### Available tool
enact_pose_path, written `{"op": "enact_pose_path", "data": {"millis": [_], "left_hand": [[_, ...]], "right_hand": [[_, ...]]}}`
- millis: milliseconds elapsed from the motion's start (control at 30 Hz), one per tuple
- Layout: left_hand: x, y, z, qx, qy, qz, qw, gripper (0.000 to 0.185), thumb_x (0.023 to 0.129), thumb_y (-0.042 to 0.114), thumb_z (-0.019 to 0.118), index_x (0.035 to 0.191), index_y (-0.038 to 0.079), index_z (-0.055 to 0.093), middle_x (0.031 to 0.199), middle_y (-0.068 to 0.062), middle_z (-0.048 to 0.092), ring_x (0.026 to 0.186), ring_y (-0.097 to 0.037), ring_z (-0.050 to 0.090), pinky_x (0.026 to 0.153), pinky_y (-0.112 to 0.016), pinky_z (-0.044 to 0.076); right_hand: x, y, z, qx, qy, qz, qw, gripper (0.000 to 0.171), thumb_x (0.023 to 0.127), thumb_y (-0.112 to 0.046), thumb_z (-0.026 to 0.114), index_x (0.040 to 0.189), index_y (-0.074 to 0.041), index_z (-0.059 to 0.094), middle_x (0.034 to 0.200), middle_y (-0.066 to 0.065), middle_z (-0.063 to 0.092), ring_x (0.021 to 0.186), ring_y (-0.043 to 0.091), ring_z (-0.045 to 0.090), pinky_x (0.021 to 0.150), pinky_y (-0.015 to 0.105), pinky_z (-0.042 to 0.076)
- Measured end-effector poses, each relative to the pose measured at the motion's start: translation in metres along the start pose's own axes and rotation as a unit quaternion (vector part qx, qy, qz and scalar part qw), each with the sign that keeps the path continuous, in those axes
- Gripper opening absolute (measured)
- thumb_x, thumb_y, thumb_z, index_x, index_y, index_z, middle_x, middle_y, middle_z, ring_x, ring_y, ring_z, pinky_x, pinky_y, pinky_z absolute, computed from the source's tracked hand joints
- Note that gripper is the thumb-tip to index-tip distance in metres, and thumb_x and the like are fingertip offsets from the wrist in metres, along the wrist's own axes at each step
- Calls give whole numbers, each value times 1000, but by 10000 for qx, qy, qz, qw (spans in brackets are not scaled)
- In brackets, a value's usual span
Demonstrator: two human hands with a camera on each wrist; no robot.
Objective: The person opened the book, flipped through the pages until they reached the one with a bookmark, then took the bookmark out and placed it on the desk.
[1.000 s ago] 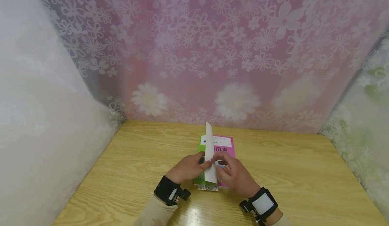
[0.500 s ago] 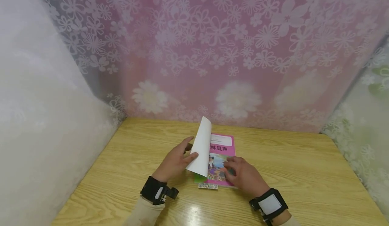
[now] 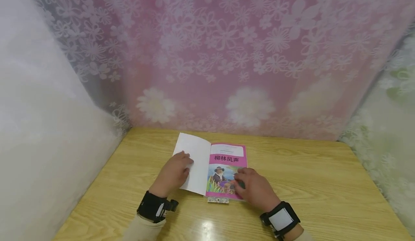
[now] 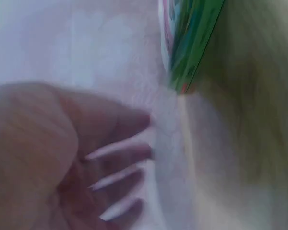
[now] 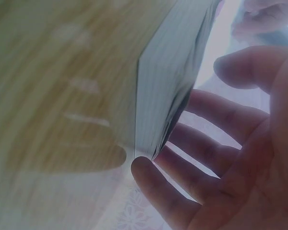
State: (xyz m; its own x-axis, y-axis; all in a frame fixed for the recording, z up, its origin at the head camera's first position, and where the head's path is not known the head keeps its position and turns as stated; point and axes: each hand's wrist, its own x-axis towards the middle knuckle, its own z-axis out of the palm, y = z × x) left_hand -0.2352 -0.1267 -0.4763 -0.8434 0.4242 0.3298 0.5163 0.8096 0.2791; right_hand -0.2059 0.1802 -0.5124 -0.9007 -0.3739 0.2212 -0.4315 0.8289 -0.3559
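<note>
A book lies open at its front on the table. Its turned-back cover shows a plain white inner side on the left, and the pink page on the right carries Chinese characters and a picture of an animal in a hat. My left hand rests over the white cover with its fingers extended; the left wrist view is blurred and catches a green cover edge. At the book's right side, my right hand has loosely bent fingers over the picture. The right wrist view shows a little fingertip by the page block's corner.
A small silvery patterned strip sticks out under the book's near edge. The wood-grain table runs back to a pink floral curtain, with pale hangings at both sides. Each wrist wears a black strap with a camera.
The front cover, upright between both hands a second ago, has swung over to the left. My left hand has moved left with it, while the right hand has shifted to the book's right side.
</note>
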Motion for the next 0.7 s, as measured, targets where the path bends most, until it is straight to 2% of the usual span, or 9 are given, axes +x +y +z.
{"op": "enact_pose_path", "data": {"millis": [67, 133, 200, 267, 367, 433, 533, 600, 700], "left_hand": [[-3, 6, 7, -78, -468, -360, 9982, 23, 90, 6, 76, 111, -2, 73, 120, -21, 70, 121, -41, 62, 106, -52, 50], [-5, 13, 14, -189, -861, -814, 9928, 25, 91, 17, 77, 107, -2, 73, 114, -19, 69, 110, -38, 64, 97, -51, 53], [-5, 20, 20, -196, -1078, -1146, 9874, 32, 91, 26, 78, 102, -4, 72, 109, -18, 66, 103, -38, 63, 90, -52, 54], [-3, 27, 25, -186, -1155, -1251, 9852, 44, 90, 33, 80, 106, -7, 70, 115, -22, 64, 107, -40, 60, 92, -53, 52], [1, 34, 31, -176, -1085, -928, 9896, 59, 90, 33, 81, 127, -11, 64, 137, -30, 57, 130, -47, 52, 108, -55, 45], [4, 36, 34, -189, -1084, -514, 9926, 64, 91, 26, 81, 139, -8, 57, 149, -31, 50, 142, -46, 43, 117, -54, 36], [6, 37, 37, -253, -1183, -40, 9926, 56, 93, 16, 78, 141, -3, 58, 151, -26, 51, 145, -42, 43, 119, -51, 35], [6, 37, 37, -354, -1273, 26, 9912, 52, 94, 14, 76, 140, -2, 59, 150, -24, 53, 143, -40, 46, 117, -50, 38], [5, 36, 36, -590, -1473, -186, 9872, 54, 94, 13, 75, 143, -1, 57, 150, -23, 53, 142, -39, 47, 115, -50, 41]], "right_hand": [[0, -1, 2, 1, -3, -27, 10000, 26, 97, -31, 74, 113, -10, 79, 128, 13, 69, 124, 31, 63, 99, 51, 55], [0, -1, 3, -23, 21, -79, 10000, 25, 97, -30, 73, 112, -11, 79, 127, 13, 70, 123, 30, 63, 99, 50, 55], [1, -1, 5, -93, 70, -140, 9998, 25, 97, -30, 74, 111, -11, 79, 126, 12, 70, 121, 29, 64, 97, 49, 56], [1, -1, 5, -113, 127, -186, 9997, 23, 96, -30, 74, 110, -12, 79, 124, 11, 71, 119, 28, 65, 96, 48, 57], [1, 0, 5, -143, 196, -199, 9995, 22, 95, -29, 76, 108, -12, 80, 122, 10, 71, 117, 27, 65, 94, 47, 58], [1, 1, 5, -178, 206, -176, 9995, 22, 95, -30, 76, 108, -13, 80, 122, 9, 71, 117, 26, 66, 94, 47, 58], [0, 2, 5, -213, 192, -136, 9995, 23, 95, -32, 76, 108, -14, 80, 122, 8, 71, 117, 25, 65, 95, 46, 58], [0, 3, 4, -247, 183, -116, 9995, 23, 95, -32, 75, 108, -14, 80, 122, 8, 71, 117, 25, 65, 95, 46, 58], [0, 2, 4, -262, 181, -119, 9994, 20, 95, -31, 76, 106, -14, 79, 118, 4, 71, 114, 23, 64, 94, 44, 58]]}}
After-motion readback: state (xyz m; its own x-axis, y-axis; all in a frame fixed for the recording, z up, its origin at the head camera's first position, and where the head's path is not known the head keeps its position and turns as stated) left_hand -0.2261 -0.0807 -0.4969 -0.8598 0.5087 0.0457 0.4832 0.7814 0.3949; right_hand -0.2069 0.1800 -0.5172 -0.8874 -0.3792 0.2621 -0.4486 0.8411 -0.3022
